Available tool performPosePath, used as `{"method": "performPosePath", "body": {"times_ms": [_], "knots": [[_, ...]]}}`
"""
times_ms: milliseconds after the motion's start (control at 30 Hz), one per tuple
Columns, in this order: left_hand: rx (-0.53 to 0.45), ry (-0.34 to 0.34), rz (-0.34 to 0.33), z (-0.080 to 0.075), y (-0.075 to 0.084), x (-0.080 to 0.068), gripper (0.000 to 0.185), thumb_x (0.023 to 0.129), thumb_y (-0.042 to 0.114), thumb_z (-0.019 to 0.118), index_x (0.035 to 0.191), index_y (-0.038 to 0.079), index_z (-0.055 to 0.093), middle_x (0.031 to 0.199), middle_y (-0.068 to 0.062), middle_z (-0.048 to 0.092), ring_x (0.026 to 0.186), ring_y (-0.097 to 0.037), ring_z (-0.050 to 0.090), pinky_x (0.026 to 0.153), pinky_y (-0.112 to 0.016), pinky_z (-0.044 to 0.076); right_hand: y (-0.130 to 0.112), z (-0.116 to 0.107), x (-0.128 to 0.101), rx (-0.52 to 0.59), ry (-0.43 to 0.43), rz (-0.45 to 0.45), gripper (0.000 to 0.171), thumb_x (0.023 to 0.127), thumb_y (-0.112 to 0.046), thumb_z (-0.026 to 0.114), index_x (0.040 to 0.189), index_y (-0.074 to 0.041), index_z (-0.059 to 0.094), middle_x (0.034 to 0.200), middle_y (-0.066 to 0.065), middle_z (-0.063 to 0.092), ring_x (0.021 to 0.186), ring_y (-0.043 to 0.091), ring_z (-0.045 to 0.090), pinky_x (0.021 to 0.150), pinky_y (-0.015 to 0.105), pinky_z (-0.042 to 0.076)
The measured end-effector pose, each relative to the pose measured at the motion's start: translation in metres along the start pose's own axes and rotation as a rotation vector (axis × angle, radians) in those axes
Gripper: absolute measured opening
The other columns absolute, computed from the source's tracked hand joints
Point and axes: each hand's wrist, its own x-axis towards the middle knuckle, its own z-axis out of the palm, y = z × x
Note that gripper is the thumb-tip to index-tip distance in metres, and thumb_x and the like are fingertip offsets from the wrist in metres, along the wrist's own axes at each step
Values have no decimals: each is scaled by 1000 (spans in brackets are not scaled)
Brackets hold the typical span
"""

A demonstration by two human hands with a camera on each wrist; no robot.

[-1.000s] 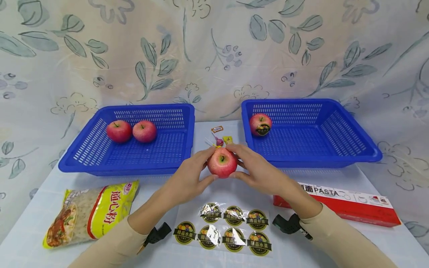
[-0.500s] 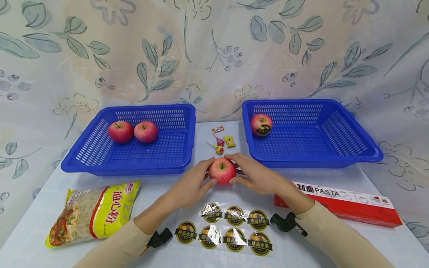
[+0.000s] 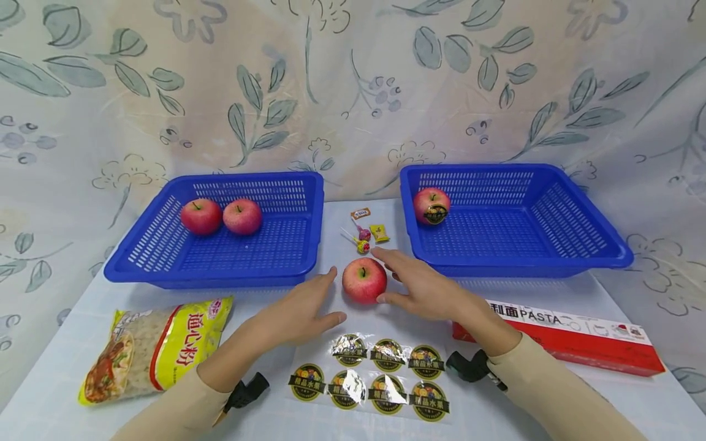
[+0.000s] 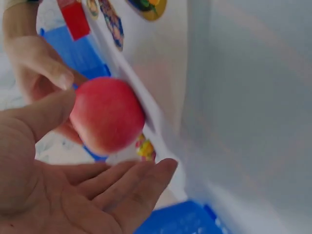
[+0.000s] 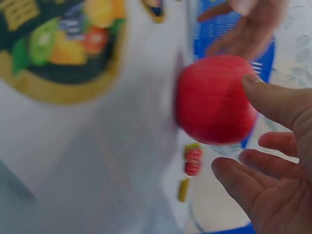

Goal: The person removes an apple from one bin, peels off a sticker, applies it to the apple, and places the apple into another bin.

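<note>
A red apple (image 3: 364,280) stands stem up on the white-covered table between my two hands. My left hand (image 3: 298,308) is to its left, fingers and thumb spread, with a gap to the apple. On the other side my right hand (image 3: 421,285) has its thumb tip at the apple's edge, and its fingers are extended behind it. In the right wrist view the thumb (image 5: 273,100) overlaps the apple (image 5: 217,100), while the fingers stand apart from it. Just in front of me lies a clear sheet of round black-and-gold stickers (image 3: 366,389).
At the back left, a blue basket (image 3: 220,278) holds two apples (image 3: 242,217). The blue basket (image 3: 529,266) at right holds one stickered apple (image 3: 432,206). Wrapped sweets (image 3: 379,233) and lollipops (image 3: 363,246) lie between. A pasta bag (image 3: 160,349) and red pasta box (image 3: 584,343) flank the stickers.
Both hands brought the apple slightly nearer and down onto the table. The left hand has since let go and moved off to the left; the right hand's fingers have loosened.
</note>
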Motion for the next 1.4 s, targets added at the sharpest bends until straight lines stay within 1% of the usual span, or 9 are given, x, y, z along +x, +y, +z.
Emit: {"method": "performPosePath", "body": {"times_ms": [133, 267, 467, 567, 667, 833, 1000, 1167, 1400], "knots": [[74, -30, -26, -6, -2, -15, 74, 95, 39, 73, 151, -1, 46, 152, -19, 51, 145, -38, 44, 119, -54, 35, -9, -12, -8, -3, -28, 36, 78, 95, -28, 76, 158, -4, 36, 157, 15, 45, 125, 34, 62, 103, 47, 54], [107, -23, -17, -8, -6, -24, 71, 89, 43, 79, 143, 4, 57, 145, -17, 57, 137, -38, 50, 115, -54, 40, -15, -19, -12, -24, -27, 26, 74, 95, -27, 76, 156, -6, 39, 155, 10, 48, 130, 29, 58, 106, 47, 52], [139, -64, 16, 1, -8, -25, 68, 80, 49, 85, 132, 11, 64, 124, -7, 62, 119, -28, 57, 102, -49, 50, -22, -21, -12, 10, 9, -39, 59, 96, -21, 75, 148, -7, 50, 140, 8, 58, 122, 23, 62, 99, 38, 56], [165, -84, 43, 7, -7, -23, 66, 78, 51, 87, 128, 14, 66, 112, 0, 58, 108, -20, 54, 93, -44, 52, -26, -19, -11, 35, -6, -80, 50, 97, -20, 74, 141, -5, 56, 130, 7, 63, 116, 22, 65, 94, 32, 58], [186, -74, 69, 11, -4, -23, 61, 77, 48, 89, 122, 15, 66, 106, 3, 55, 104, -18, 51, 88, -41, 51, -30, -15, -10, 31, -33, -107, 42, 97, -21, 74, 133, -5, 61, 120, 4, 67, 105, 19, 66, 86, 29, 59], [197, -63, 89, 13, -2, -22, 49, 77, 42, 90, 110, 17, 64, 101, 5, 54, 97, -16, 48, 85, -38, 50, -34, -6, -6, 35, -73, -143, 34, 97, -21, 74, 126, -7, 65, 108, 2, 69, 93, 13, 66, 79, 25, 58], [202, -67, 116, 14, -3, -21, 35, 82, 36, 87, 101, 19, 63, 91, 9, 55, 87, -13, 47, 77, -32, 46, -35, 6, -4, 54, -122, -141, 28, 97, -21, 73, 122, -9, 67, 108, 1, 70, 90, 8, 65, 77, 21, 57], [156, -48, 150, 10, -2, -23, 25, 89, 27, 82, 101, 19, 62, 87, 11, 55, 82, -10, 50, 71, -28, 46, -38, 15, -2, 45, -160, -161, 28, 97, -21, 73, 123, -10, 68, 107, -1, 71, 89, 7, 64, 79, 22, 56], [115, -17, 165, 1, 4, -31, 21, 91, 26, 80, 104, 21, 64, 91, 13, 57, 83, -7, 54, 71, -27, 50, -42, 25, 1, 9, -150, -193, 14, 96, -20, 75, 108, -16, 70, 101, -7, 66, 87, 5, 62, 80, 20, 54]]}}
